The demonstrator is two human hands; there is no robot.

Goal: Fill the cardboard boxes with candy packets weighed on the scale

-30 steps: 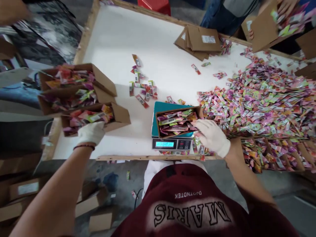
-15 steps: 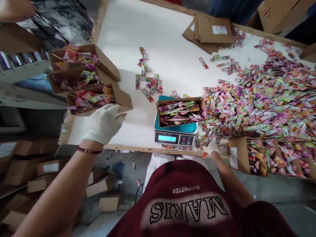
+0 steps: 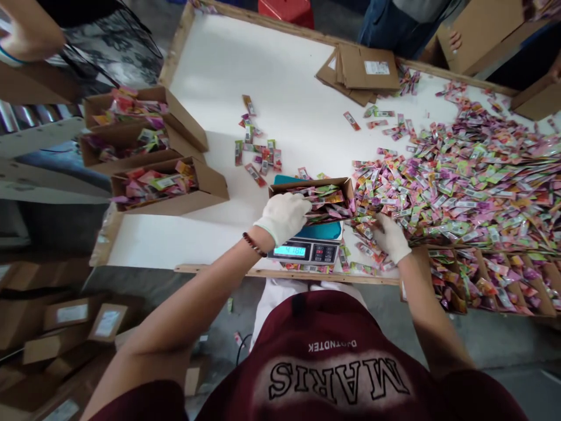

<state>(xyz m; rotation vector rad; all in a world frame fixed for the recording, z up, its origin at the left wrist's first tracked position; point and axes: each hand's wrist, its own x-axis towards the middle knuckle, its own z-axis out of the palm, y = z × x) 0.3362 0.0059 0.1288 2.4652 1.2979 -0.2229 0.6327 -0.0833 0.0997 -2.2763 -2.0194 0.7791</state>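
Observation:
My left hand [image 3: 284, 216], in a white glove, is closed on the near left edge of a small cardboard box [image 3: 346, 188] full of coloured packets. The box sits tilted over the teal platform of a digital scale [image 3: 305, 252], whose display is lit. My right hand [image 3: 392, 238], also gloved, lies with its fingers spread on loose packets at the near edge of a big pile of packets [image 3: 473, 181], just right of the scale.
Three filled boxes [image 3: 166, 186] stand at the table's left edge. A stack of flat cardboard [image 3: 362, 69] lies at the back, beside another person [image 3: 394, 20] holding a box. More filled boxes [image 3: 486, 283] line the front right. A few stray packets [image 3: 258, 153] lie mid-table. Cartons [image 3: 65, 327] cover the floor left.
My left hand has come from the filled boxes at the left across to the box on the scale and gripped it. My right hand has gone from the table's edge into the pile.

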